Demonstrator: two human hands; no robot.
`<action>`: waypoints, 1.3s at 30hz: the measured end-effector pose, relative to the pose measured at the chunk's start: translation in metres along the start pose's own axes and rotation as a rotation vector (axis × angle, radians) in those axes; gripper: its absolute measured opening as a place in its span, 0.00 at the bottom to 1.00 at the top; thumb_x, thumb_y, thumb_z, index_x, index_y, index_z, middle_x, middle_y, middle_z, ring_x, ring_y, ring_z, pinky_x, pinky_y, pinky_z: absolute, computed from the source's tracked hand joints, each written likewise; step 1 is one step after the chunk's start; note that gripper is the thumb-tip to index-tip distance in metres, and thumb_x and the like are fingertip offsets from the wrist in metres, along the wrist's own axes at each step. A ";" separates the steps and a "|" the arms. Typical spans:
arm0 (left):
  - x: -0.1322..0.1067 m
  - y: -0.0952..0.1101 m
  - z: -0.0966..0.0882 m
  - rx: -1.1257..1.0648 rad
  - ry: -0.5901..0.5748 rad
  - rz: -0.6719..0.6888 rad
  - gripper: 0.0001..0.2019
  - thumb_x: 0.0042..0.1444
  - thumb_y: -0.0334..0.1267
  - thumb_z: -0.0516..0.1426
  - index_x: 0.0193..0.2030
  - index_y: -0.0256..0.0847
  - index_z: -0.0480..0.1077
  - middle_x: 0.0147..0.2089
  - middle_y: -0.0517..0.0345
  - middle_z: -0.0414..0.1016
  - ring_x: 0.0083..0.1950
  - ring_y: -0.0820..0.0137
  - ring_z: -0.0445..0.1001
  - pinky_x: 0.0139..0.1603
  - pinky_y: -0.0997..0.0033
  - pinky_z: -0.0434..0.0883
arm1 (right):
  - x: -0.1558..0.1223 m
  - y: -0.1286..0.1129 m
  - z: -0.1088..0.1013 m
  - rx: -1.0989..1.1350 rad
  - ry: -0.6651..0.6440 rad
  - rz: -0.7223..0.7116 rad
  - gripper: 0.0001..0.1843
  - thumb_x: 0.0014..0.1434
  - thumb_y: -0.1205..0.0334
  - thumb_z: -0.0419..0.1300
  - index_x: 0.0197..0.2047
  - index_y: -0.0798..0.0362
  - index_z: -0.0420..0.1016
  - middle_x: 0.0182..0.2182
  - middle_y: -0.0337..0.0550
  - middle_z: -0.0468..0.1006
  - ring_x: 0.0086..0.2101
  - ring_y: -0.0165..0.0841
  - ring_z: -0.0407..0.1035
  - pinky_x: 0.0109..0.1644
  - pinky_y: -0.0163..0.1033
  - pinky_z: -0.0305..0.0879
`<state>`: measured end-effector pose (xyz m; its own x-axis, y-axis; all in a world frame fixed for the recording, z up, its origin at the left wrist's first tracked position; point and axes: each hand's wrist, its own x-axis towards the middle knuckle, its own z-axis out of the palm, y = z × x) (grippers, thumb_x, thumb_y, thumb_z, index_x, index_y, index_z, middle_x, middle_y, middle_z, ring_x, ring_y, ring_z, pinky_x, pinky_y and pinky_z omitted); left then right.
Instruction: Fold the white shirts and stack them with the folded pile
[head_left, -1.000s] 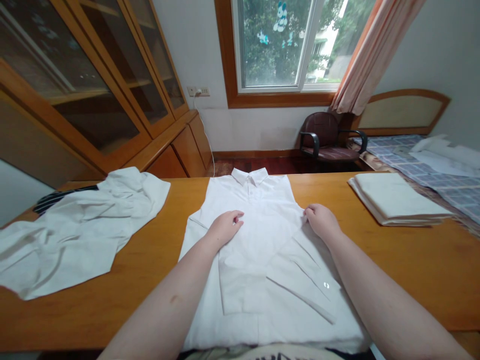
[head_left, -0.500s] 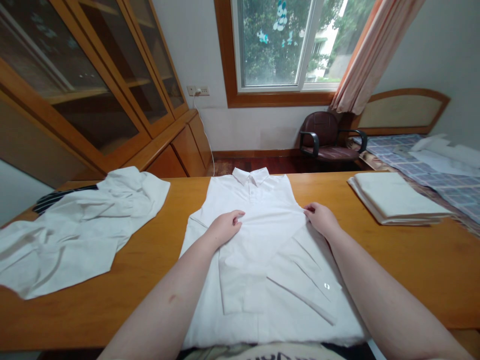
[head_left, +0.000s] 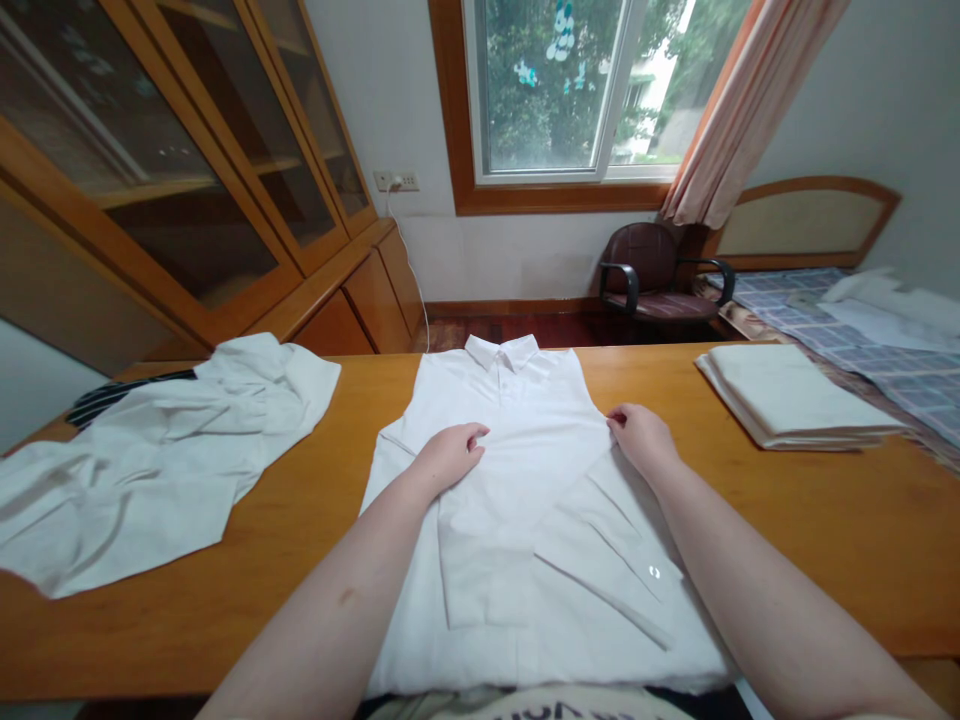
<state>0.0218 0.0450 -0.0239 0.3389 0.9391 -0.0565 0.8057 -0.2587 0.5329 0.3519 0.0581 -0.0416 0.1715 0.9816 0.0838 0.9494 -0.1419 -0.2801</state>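
Seemingly straightening: your half-open left grip (head_left: 454, 456), empty, rests on the shirt (head_left: 510, 400), right grip (head_left: 642, 437) pinches its side edge; next move calls for even tension.

Worn on the head, the single camera looks forward and down over the nearby shirt (head_left: 517, 510) and desk (head_left: 315, 490) towards the window (head_left: 547, 120).

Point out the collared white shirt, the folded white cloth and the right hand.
Collared white shirt (head_left: 517, 480): head view, on its front.
Folded white cloth (head_left: 795, 390): head view, on its top layer.
Right hand (head_left: 641, 437): head view, on its back.
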 end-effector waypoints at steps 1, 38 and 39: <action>0.000 0.001 0.000 -0.003 -0.001 -0.005 0.19 0.52 0.36 0.53 0.51 0.42 0.71 0.36 0.57 0.74 0.36 0.69 0.72 0.38 0.74 0.65 | -0.001 -0.001 0.000 -0.010 0.033 -0.037 0.13 0.56 0.63 0.54 0.43 0.51 0.76 0.41 0.47 0.77 0.42 0.39 0.69 0.45 0.42 0.62; -0.001 0.001 0.002 0.035 0.022 -0.012 0.18 0.54 0.41 0.52 0.51 0.44 0.70 0.39 0.55 0.76 0.40 0.66 0.72 0.40 0.71 0.65 | 0.053 -0.057 0.029 -0.145 -0.205 -0.390 0.33 0.62 0.45 0.46 0.65 0.57 0.53 0.65 0.55 0.50 0.64 0.44 0.43 0.63 0.51 0.46; 0.000 0.001 0.002 0.035 0.019 -0.010 0.18 0.54 0.41 0.52 0.51 0.44 0.70 0.40 0.55 0.76 0.41 0.66 0.72 0.40 0.71 0.65 | 0.059 -0.057 0.032 -0.140 -0.202 -0.374 0.34 0.62 0.45 0.45 0.65 0.56 0.53 0.65 0.54 0.50 0.64 0.44 0.42 0.63 0.51 0.45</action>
<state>0.0238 0.0437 -0.0253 0.3215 0.9458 -0.0453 0.8255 -0.2565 0.5028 0.2998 0.1286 -0.0512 -0.2323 0.9719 -0.0374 0.9652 0.2256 -0.1322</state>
